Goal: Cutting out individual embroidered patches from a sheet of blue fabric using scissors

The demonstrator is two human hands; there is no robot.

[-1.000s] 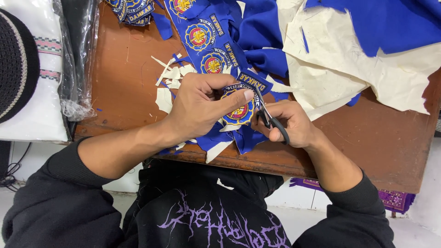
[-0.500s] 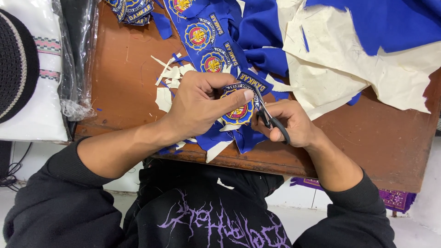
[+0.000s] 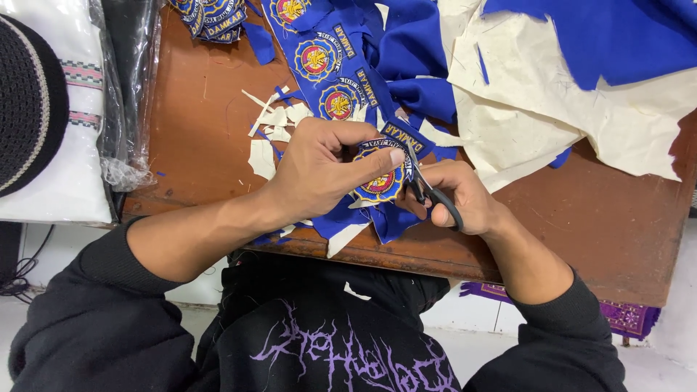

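Observation:
My left hand point(image 3: 319, 170) pinches a round embroidered patch point(image 3: 379, 183), blue with a yellow and red centre, still joined to a strip of blue cloth point(image 3: 341, 72) that runs up the table with more patches on it. My right hand point(image 3: 454, 196) grips black-handled scissors point(image 3: 428, 192) whose blades sit at the patch's right edge. Both hands hover over the near edge of the brown wooden table point(image 3: 581, 232).
Cream backing paper point(image 3: 552, 109) and loose blue fabric point(image 3: 602, 36) cover the table's far right. Small cream offcuts point(image 3: 272, 127) lie left of my hands. More cut patches point(image 3: 207, 18) sit at the top left. A plastic-wrapped white bundle point(image 3: 80, 145) with a dark cap point(image 3: 25, 101) lies left.

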